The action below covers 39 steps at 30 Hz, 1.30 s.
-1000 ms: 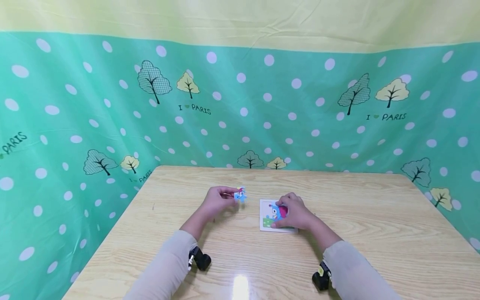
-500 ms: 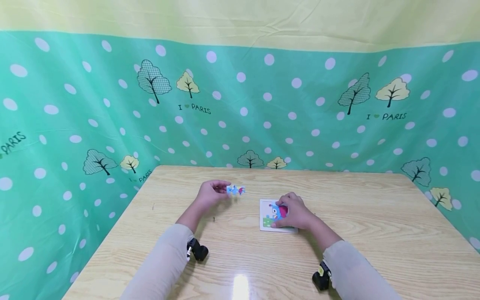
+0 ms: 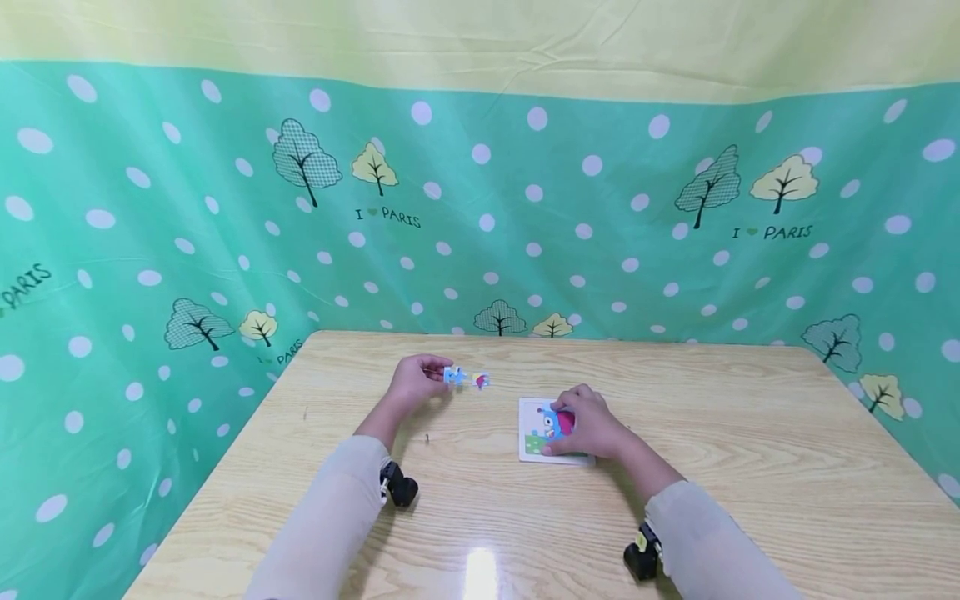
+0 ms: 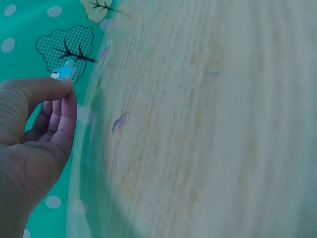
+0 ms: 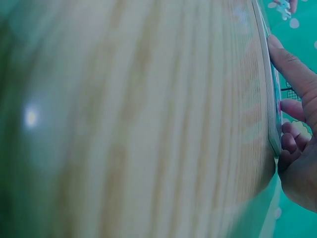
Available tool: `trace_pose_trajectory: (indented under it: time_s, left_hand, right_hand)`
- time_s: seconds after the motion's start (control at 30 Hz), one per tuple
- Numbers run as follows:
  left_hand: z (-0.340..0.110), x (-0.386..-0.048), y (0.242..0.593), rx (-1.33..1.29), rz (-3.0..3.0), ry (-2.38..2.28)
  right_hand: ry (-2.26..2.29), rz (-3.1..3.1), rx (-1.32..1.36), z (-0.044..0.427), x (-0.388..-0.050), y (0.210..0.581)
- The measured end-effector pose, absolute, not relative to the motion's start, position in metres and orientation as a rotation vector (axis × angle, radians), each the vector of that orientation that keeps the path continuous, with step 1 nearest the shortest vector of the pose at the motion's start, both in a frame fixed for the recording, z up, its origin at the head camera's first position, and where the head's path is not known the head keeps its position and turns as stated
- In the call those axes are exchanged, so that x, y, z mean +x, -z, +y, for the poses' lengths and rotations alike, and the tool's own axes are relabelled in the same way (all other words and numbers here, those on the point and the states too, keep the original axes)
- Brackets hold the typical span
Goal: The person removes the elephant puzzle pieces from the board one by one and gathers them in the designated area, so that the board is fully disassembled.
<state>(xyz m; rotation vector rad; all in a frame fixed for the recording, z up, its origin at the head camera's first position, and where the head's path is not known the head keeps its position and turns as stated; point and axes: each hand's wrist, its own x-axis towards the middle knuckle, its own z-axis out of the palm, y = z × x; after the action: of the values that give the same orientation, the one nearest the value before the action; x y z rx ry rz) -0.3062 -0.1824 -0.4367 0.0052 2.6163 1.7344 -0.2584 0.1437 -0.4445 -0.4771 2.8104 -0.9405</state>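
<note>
My left hand (image 3: 415, 383) pinches a small blue jigsaw piece (image 3: 453, 375) between thumb and fingers, raised over the table. In the left wrist view this piece (image 4: 64, 72) shows a printed eye. Just right of it lies another jigsaw piece (image 3: 481, 380), red, white and blue. My right hand (image 3: 588, 425) rests on a white-framed puzzle board (image 3: 530, 457), thumb at the near side and fingers toward the far side. On the board a blue creature picture (image 3: 551, 423) with red and green parts is visible; the hand covers its right portion.
The pale wooden table (image 3: 495, 517) spreads around both hands. Behind it hangs a green dotted curtain (image 3: 420, 275) printed with trees. Black cameras (image 3: 401, 487) are strapped at the wrists.
My left hand has moved left and slightly away with its jigsaw piece, uncovering the piece on the table. My right hand has stayed on the puzzle board.
</note>
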Motion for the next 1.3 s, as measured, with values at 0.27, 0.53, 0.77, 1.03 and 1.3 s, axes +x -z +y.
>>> trace_pose_trajectory:
  time_s: [0.27,0.53,0.77,1.03,1.3]
  left_hand:
    - [-0.181,-0.316,0.444,0.038,2.672,-1.623]
    - [-0.178,-0.321,0.443,0.101,2.773,-1.419]
    - [-0.176,-0.32,0.439,0.05,2.792,-1.295]
    - [-0.177,-0.318,0.435,0.038,2.765,-1.297]
    - [-0.179,-0.318,0.438,0.099,2.76,-1.363]
  right_hand:
    - [0.934,2.808,-0.471,0.144,-0.258,0.445]
    - [0.942,2.807,-0.472,0.144,-0.258,0.444]
    - [0.942,2.805,-0.485,0.144,-0.258,0.444]
    - [0.945,2.8,-0.499,0.143,-0.256,0.442]
    - [0.946,2.8,-0.498,0.143,-0.255,0.442]
